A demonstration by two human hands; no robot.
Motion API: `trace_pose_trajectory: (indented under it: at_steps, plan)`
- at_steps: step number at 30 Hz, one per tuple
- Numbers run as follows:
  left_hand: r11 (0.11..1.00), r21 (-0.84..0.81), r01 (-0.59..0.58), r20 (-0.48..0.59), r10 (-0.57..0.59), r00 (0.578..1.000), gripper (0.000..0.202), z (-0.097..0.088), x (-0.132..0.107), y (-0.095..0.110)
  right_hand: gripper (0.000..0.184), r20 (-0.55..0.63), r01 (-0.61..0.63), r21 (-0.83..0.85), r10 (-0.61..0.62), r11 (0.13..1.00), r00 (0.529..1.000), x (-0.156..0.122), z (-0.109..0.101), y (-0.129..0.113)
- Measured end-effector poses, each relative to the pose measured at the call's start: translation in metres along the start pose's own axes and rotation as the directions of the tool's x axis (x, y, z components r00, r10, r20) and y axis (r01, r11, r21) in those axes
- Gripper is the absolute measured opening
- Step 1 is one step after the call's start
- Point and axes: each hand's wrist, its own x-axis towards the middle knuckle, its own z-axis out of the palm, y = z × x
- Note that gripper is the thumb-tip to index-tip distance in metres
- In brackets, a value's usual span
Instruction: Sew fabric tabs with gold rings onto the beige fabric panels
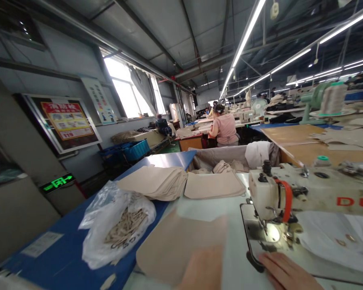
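My left hand [204, 268] is smeared by motion at the bottom of the view, against a beige fabric piece [169, 241]. The piece is blurred too, and the left fingers cannot be made out. Fingers stretched out, my right hand [286, 270] lies flat on the bed of a sewing machine [269, 193], just in front of the lit needle area. Nothing shows in that hand. Beyond the blurred piece lie a stack of beige fabric pieces [155, 181] and a second, smaller stack [214, 185].
An open plastic bag [121, 225] of small beige strips sits on the blue table [57, 257] to the left. White fabric [335, 237] with metal rings lies under the machine arm. Behind the machine is a cloth-lined bin [204, 157]; a person [224, 129] sits farther off.
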Motion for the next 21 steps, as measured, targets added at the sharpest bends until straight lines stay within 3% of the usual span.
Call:
trace_pose_trajectory:
  at_steps: [2,5,8,10,12,14,15,17,18,19,21]
  plan:
    - [0.992,-0.123,0.003,0.013,-0.001,1.0,0.033,0.019,0.005,0.029,0.032,0.011,-0.007,-0.041,0.008,0.999,1.0,0.004,-0.001,-0.004]
    - [0.946,-0.318,0.054,0.004,-0.056,0.998,0.034,0.022,0.007,0.05,0.033,0.058,0.05,0.013,-0.051,0.999,0.997,0.012,0.001,-0.012]
    - [0.862,-0.507,-0.007,0.024,0.023,0.999,0.033,0.02,-0.002,0.05,0.021,0.11,0.072,0.086,-0.081,0.994,0.991,0.017,0.004,-0.018]
    - [0.801,-0.592,-0.09,-0.017,0.099,0.995,0.031,0.019,-0.013,0.036,0.018,0.103,0.077,0.113,-0.088,0.991,0.991,0.017,0.006,-0.018]
    - [0.771,-0.62,-0.145,-0.153,0.063,0.986,0.028,0.015,-0.026,0.007,0.023,0.061,0.107,0.14,-0.117,0.984,0.991,0.014,0.007,-0.016]
    - [0.794,-0.602,-0.083,-0.323,-0.147,0.935,0.026,0.002,-0.039,-0.038,0.028,0.047,0.117,0.162,-0.126,0.98,0.991,0.009,0.006,-0.013]
    - [0.805,-0.593,0.02,-0.352,-0.282,0.893,0.025,-0.008,-0.046,-0.065,0.03,0.06,0.115,0.173,-0.127,0.978,0.99,0.006,0.005,-0.012]
    - [0.802,-0.532,0.273,-0.373,-0.511,0.775,0.027,-0.028,-0.056,-0.123,0.033,0.081,0.099,0.19,-0.116,0.977,0.99,0.001,0.004,-0.009]
    - [0.787,-0.474,0.395,-0.349,-0.579,0.737,0.029,-0.036,-0.061,-0.15,0.033,0.075,0.094,0.196,-0.111,0.976,0.991,-0.001,0.004,-0.009]
    - [0.763,-0.404,0.505,-0.292,-0.631,0.719,0.029,-0.043,-0.065,-0.174,0.034,0.073,0.091,0.199,-0.107,0.976,0.992,-0.002,0.005,-0.008]
    - [0.742,-0.353,0.569,-0.242,-0.66,0.711,0.023,-0.047,-0.07,-0.209,0.035,0.089,0.093,0.196,-0.112,0.976,0.99,-0.003,0.005,-0.007]
